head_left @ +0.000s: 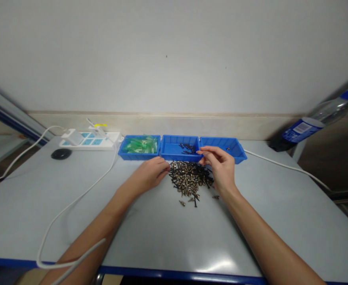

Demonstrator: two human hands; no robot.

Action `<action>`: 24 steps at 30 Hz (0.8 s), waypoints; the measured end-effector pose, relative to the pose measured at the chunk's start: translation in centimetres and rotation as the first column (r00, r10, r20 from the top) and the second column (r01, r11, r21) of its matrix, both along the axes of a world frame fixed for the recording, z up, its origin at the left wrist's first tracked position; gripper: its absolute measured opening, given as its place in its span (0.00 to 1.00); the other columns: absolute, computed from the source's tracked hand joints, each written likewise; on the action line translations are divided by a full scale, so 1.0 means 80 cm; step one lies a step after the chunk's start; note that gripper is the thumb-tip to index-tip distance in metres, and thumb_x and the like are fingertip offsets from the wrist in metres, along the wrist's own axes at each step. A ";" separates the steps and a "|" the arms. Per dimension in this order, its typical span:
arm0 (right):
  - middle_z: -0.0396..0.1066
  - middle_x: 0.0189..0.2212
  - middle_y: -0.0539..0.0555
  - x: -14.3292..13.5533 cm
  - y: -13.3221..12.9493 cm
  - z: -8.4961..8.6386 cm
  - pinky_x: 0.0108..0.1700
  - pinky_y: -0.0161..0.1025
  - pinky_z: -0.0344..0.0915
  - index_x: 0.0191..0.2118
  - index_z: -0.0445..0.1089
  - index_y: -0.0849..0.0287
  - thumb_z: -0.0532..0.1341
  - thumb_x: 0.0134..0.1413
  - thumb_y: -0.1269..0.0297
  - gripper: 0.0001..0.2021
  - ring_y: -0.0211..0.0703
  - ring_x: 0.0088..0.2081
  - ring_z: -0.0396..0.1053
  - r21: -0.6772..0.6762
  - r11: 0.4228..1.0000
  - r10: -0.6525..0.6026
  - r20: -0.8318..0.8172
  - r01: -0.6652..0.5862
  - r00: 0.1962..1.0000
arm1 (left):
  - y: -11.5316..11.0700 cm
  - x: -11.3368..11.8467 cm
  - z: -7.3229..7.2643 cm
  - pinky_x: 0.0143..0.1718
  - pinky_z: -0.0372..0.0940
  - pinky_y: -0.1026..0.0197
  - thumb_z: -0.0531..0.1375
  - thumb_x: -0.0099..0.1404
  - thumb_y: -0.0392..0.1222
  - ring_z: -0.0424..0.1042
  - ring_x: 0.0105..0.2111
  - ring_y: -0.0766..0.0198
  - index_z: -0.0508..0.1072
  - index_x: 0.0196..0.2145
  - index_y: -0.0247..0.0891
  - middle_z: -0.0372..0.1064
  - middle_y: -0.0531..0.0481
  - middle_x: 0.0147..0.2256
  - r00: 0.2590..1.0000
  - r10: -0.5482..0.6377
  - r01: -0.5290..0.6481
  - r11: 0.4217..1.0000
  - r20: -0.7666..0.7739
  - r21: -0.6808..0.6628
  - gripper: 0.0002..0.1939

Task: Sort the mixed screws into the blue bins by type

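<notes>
A heap of mixed dark screws and brassy metal fittings point(187, 180) lies on the grey table. My left hand point(152, 173) rests at the heap's left edge, fingers curled together; what they hold, if anything, is hidden. Over the heap's right side, by the front wall of the middle blue tray point(174, 154), my right hand point(220, 164) is closed in a pinch, too small to make out what is in it. Several dark screws point(187, 149) lie in that tray's right half. The right blue tray point(238, 152), partly behind my right hand, has a small metal piece point(228, 149) in it.
Green plastic pieces point(141, 145) fill the left blue tray point(123, 154). Farther left are a white power strip point(102, 147) and a black mouse point(61, 154). A white cable point(73, 204) crosses my left forearm. A cola bottle point(303, 128) leans at the right.
</notes>
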State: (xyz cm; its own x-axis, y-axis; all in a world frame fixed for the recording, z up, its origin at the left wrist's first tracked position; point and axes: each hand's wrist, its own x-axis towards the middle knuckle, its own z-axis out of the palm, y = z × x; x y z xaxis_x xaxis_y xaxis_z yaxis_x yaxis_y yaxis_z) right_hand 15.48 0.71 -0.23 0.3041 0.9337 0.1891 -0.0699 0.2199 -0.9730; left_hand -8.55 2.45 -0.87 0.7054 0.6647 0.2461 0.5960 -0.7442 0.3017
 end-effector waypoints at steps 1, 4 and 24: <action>0.80 0.30 0.53 0.000 0.000 0.000 0.29 0.39 0.68 0.34 0.78 0.57 0.65 0.50 0.66 0.05 0.38 0.24 0.70 0.001 1.000 0.001 0.005 -0.001 1.000 | 0.000 -0.001 0.001 0.39 0.65 0.59 0.56 0.69 0.31 0.70 0.37 0.59 0.72 0.35 0.36 0.71 0.48 0.34 1.000 0.001 -0.001 1.000 0.010 -0.007 0.06; 0.79 0.30 0.53 0.000 0.000 0.001 0.29 0.39 0.68 0.33 0.77 0.58 0.64 0.49 0.66 0.06 0.38 0.24 0.70 0.010 1.000 0.005 0.015 -0.005 1.000 | 0.000 -0.005 0.005 0.39 0.65 0.60 0.57 0.68 0.31 0.69 0.36 0.60 0.71 0.35 0.37 0.70 0.49 0.34 0.999 0.004 -0.003 0.999 0.043 -0.036 0.06; 0.81 0.35 0.56 -0.008 -0.007 0.001 0.41 0.42 0.72 0.42 0.79 0.57 0.68 0.50 0.61 0.12 0.43 0.36 0.77 -0.098 0.894 0.448 0.172 -0.437 0.877 | -0.011 0.013 0.031 0.35 0.64 0.63 0.63 0.68 0.35 0.68 0.30 0.66 0.76 0.37 0.35 0.74 0.50 0.32 0.883 0.077 -0.098 0.995 0.464 0.021 0.01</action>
State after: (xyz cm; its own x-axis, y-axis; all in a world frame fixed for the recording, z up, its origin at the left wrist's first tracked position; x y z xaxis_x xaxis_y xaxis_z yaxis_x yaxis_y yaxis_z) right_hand 14.84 0.12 -0.16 -0.1790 0.9728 0.1467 0.0349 0.1553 -0.9873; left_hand -7.48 1.61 1.57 0.4444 0.7002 0.5588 0.4602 -0.7136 0.5281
